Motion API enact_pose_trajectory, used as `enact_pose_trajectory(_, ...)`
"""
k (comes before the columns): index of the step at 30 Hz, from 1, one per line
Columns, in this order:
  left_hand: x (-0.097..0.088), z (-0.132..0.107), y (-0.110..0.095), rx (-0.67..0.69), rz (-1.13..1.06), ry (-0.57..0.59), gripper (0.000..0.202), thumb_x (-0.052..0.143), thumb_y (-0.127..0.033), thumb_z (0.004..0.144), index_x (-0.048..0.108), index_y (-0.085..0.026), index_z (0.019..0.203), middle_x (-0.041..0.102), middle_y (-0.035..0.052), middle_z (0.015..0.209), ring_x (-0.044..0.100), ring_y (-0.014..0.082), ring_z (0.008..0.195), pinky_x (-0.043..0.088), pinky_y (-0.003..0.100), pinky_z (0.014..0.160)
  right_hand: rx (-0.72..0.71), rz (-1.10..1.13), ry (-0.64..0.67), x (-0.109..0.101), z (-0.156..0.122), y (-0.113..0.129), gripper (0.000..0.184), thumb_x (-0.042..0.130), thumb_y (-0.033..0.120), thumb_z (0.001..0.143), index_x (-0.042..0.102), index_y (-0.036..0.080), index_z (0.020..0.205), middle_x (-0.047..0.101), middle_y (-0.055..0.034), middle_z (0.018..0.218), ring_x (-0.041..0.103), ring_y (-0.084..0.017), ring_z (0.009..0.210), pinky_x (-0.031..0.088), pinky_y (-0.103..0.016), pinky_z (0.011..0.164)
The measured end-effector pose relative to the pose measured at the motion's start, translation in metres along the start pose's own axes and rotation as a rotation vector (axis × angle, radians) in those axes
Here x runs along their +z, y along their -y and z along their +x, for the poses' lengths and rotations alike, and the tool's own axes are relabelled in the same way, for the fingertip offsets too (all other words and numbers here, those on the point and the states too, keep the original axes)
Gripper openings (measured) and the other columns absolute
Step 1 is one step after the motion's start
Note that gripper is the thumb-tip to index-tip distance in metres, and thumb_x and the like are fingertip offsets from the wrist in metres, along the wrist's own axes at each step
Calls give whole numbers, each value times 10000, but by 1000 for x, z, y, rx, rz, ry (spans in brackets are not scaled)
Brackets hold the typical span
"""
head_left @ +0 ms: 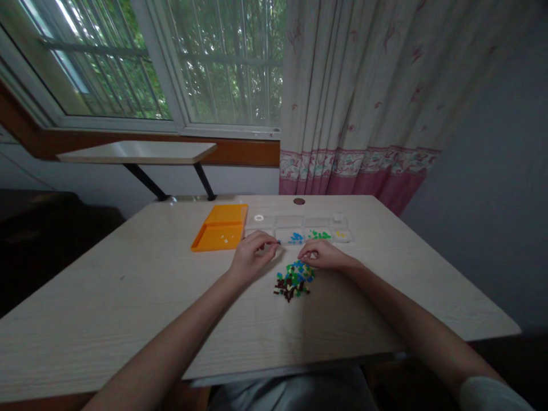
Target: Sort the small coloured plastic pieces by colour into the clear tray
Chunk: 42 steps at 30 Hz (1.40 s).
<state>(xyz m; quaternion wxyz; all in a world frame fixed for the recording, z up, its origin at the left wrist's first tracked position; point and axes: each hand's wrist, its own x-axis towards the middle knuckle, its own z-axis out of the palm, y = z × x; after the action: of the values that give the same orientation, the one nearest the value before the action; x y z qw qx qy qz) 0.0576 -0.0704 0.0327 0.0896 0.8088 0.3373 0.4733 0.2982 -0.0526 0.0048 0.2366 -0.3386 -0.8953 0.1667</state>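
A pile of small plastic building pieces [293,279] in brown, green, blue and pale yellow lies on the table in front of me. My left hand [252,254] is just beyond the pile to its left, thumb and forefinger pinched on a tiny dark piece [278,242]. At the pile's far edge is my right hand [323,254], its fingertips drawn together by some blue pieces; whatever is between them is too small to make out. Behind both hands lies a clear compartment tray [291,220], with blue, green and yellow pieces sorted into separate front compartments. My left hand partly hides its front left.
An orange tray [214,229] with a few white bits lies left of the clear tray. A raised shelf [141,152] on black legs stands at the back left. The table [162,297] meets a window wall and a curtain [355,114] at the back.
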Motion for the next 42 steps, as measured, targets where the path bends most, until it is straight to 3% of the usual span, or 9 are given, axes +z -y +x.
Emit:
enact_pose_trajectory(8, -7, 5, 4, -46, 29, 10, 150, 528, -263, 800, 628, -154, 781, 626, 50, 737, 529, 109, 638, 425, 206, 554, 27, 20, 36, 1, 1, 0, 160, 548, 223, 783, 685, 177, 852, 644, -29, 740, 552, -106, 638, 416, -202, 619)
enact_pose_trajectory(16, -28, 8, 57, -260, 279, 7, 163, 506, -271, 781, 636, -173, 796, 621, 45, 786, 540, 141, 676, 439, 254, 626, 4, 72, 28, -2, 1, 7, 209, 513, 100, 730, 687, 174, 819, 650, -17, 733, 546, -99, 622, 417, -193, 604)
enact_pose_trajectory(23, -31, 3, 80, -257, 375, 157, 180, 507, -309, 793, 645, -197, 818, 633, 60, 847, 574, 190, 766, 442, 284, 650, 25, 52, 40, 0, 2, 5, 148, 549, 177, 761, 685, 176, 820, 656, -28, 744, 567, -112, 653, 430, -207, 619)
enact_pose_trajectory(31, -29, 2, 75, -219, 461, 204, 239, 439, -318, 830, 632, -195, 901, 627, 57, 874, 581, 176, 774, 441, 260, 657, 11, 50, -1, -2, -1, 3, 173, 526, 165, 777, 682, 181, 848, 649, -34, 788, 568, -114, 686, 440, -219, 652)
enact_pose_trajectory(37, -21, 2, 53, -140, 373, 303, 210, 440, -273, 824, 623, -193, 888, 618, 48, 868, 572, 162, 786, 439, 243, 664, -26, 62, 42, -2, -1, -1, 213, 515, 97, 741, 688, 186, 826, 645, -23, 762, 573, -115, 705, 445, -227, 685)
enact_pose_trajectory(42, -11, 1, 33, -39, 340, 402, 199, 444, -225, 820, 631, -188, 877, 619, 49, 820, 566, 157, 775, 432, 240, 675, -7, 1, -15, -1, -1, 1, 138, 563, 187, 762, 676, 183, 840, 637, -37, 807, 577, -127, 759, 440, -236, 713)
